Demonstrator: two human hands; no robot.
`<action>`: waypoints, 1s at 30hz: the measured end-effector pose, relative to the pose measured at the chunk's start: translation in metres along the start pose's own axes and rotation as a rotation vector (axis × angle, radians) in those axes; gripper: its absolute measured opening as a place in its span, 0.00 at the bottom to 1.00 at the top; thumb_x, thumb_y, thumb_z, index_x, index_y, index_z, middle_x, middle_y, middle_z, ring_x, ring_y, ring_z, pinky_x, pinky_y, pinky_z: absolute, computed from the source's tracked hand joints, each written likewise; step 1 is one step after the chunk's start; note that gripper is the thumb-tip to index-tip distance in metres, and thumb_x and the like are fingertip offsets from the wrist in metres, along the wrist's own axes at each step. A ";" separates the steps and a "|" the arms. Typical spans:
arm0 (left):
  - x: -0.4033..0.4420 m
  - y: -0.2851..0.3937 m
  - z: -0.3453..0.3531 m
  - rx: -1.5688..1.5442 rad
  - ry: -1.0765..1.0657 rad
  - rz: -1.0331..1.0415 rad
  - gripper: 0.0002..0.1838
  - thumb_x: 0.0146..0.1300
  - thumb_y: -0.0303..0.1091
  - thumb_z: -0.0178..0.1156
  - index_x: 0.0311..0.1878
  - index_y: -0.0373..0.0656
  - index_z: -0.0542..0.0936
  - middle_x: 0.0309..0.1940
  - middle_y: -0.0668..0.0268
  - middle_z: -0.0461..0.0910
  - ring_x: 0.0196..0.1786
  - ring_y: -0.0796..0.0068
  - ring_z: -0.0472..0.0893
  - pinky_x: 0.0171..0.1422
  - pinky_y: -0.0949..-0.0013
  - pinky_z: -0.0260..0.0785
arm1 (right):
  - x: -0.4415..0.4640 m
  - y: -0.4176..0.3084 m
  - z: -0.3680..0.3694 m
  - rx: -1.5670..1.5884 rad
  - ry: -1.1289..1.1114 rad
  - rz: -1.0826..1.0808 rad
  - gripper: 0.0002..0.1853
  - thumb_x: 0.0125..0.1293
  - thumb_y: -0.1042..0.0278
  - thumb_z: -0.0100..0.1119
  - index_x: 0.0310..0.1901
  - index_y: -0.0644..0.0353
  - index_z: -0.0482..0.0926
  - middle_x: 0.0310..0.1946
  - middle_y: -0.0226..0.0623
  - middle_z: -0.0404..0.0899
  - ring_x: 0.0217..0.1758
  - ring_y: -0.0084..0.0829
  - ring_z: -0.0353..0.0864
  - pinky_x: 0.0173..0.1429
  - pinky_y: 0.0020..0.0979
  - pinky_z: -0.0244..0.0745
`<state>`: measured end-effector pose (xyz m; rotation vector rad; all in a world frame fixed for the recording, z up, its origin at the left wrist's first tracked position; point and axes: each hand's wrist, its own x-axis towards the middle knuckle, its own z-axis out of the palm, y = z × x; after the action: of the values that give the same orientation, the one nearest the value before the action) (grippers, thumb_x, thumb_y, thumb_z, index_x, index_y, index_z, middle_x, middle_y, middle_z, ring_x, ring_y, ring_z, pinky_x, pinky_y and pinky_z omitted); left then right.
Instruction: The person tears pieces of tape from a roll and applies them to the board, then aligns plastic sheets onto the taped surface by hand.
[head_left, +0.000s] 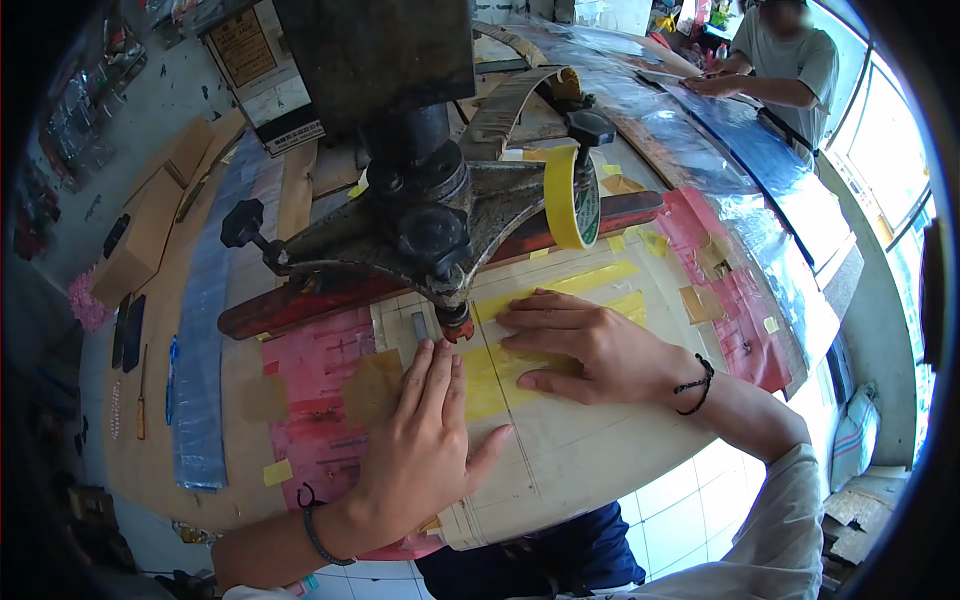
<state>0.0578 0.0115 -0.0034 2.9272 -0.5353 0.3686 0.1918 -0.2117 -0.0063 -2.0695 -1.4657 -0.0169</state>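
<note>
My left hand [422, 440] lies flat on the pale board [540, 450], fingers stretched toward the red tip under a metal machine head [430, 230]. My right hand [565, 345] rests palm down over yellow tape strips [490, 385], its fingers spread and pointing left. Neither hand grips anything. Just ahead of my left fingertips is a small grey strip [419, 325]. The machine has black knobs and a long dark red bar [300, 300] across the board. A roll of yellow tape [562, 198] hangs at its right side. Pink film [320, 400] with brown tape patches lies left of my left hand.
Clear blue plastic film [200, 400], a blue pen [172, 380] and a screwdriver-like tool [142, 395] lie at left. A cardboard box [140, 235] stands behind them. At the far right another person [790, 70] works over a sheet-covered table.
</note>
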 end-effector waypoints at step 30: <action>0.001 -0.060 -0.017 -0.123 -0.313 0.109 0.61 0.61 0.71 0.63 0.79 0.30 0.53 0.81 0.43 0.48 0.81 0.41 0.52 0.85 0.47 0.50 | 0.003 -0.004 -0.002 -0.107 -0.117 -0.074 0.31 0.61 0.49 0.73 0.61 0.61 0.82 0.70 0.47 0.75 0.74 0.51 0.71 0.80 0.52 0.60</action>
<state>0.0773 0.0693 0.0071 2.8560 -0.7308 -0.1125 0.1902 -0.2089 -0.0012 -2.1319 -1.6442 -0.0032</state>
